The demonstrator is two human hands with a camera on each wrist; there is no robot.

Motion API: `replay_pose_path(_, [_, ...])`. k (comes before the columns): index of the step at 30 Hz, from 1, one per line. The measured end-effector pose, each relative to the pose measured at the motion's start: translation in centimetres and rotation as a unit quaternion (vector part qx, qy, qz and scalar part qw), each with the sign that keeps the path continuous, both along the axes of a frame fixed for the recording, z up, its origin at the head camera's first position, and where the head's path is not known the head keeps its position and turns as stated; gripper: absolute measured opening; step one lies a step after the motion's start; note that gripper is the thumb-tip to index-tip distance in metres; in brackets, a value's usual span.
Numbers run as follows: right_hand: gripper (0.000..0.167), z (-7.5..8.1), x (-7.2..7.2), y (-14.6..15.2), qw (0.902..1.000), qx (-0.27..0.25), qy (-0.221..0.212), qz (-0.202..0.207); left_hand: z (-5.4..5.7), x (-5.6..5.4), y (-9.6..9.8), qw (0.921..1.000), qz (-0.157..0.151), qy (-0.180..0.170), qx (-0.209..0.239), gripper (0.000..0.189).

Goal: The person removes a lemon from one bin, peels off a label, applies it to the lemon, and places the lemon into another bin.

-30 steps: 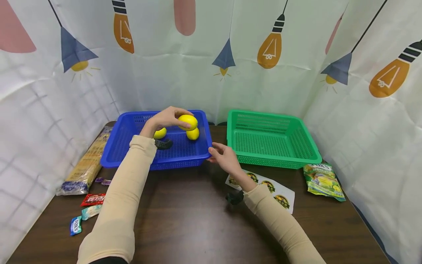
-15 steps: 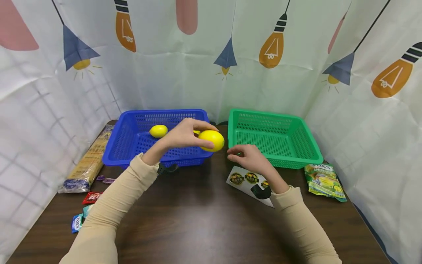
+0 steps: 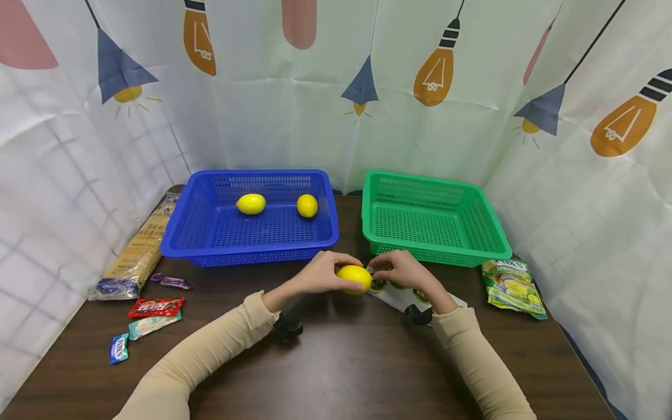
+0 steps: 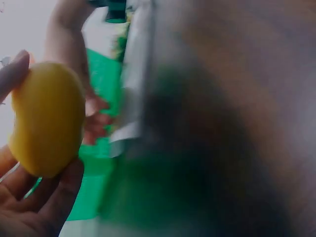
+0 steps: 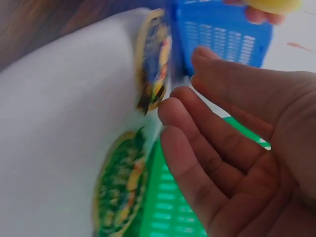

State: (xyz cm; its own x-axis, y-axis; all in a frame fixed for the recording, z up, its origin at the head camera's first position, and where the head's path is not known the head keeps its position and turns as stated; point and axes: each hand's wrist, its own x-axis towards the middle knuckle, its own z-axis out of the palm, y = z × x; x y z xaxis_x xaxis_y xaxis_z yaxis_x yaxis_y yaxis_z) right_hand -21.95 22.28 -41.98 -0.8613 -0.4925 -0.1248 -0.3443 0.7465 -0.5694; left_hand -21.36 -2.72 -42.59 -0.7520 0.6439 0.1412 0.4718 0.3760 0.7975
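My left hand [image 3: 319,273] grips a yellow lemon [image 3: 353,280] between thumb and fingers, above the dark table just in front of the baskets. In the left wrist view the lemon [image 4: 48,121] fills the space between thumb and fingertips. My right hand [image 3: 405,272] is close beside it, over a white sheet of round stickers [image 3: 388,297]. The right wrist view shows its thumb and fingers loosely bent and apart, nothing between them, with the sticker sheet [image 5: 64,123] right by the fingertips. Two more lemons, one at left [image 3: 251,203] and one at right [image 3: 307,206], lie in the blue basket [image 3: 252,255].
A green basket [image 3: 436,255] stands at the back right, with a green-yellow snack bag [image 3: 513,289] beside it. On the left lie a long yellow package [image 3: 137,252], a purple-wrapped candy [image 3: 175,283], a red packet [image 3: 155,307], and two small blue packets, one pale [image 3: 154,324].
The left hand has carried the lemon out of the blue basket, rightward and toward me. The right hand has left the blue basket's corner and moved right, over the sticker sheet.
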Motion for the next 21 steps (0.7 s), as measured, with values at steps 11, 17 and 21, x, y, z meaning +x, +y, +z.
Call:
replay_pose_path(11, [0.020, -2.1, -0.7, -0.6, 0.9989, 0.042, 0.009, 0.020, -3.6, 0.3, 1.0, 0.9966, 0.034, 0.023, -0.072, 0.049])
replay_pose_path(17, [0.018, -1.8, -0.5, -1.0, 0.9982, 0.060, 0.005, 0.000, -3.7, 0.4, 0.8, 0.9962, 0.031, 0.026, -0.077, 0.054])
replay_pose_path(21, [0.020, -1.8, -0.6, -0.9, 0.9983, 0.058, 0.006, -0.004, -3.4, 0.2, 0.4, 0.9970, 0.019, 0.026, -0.071, 0.058])
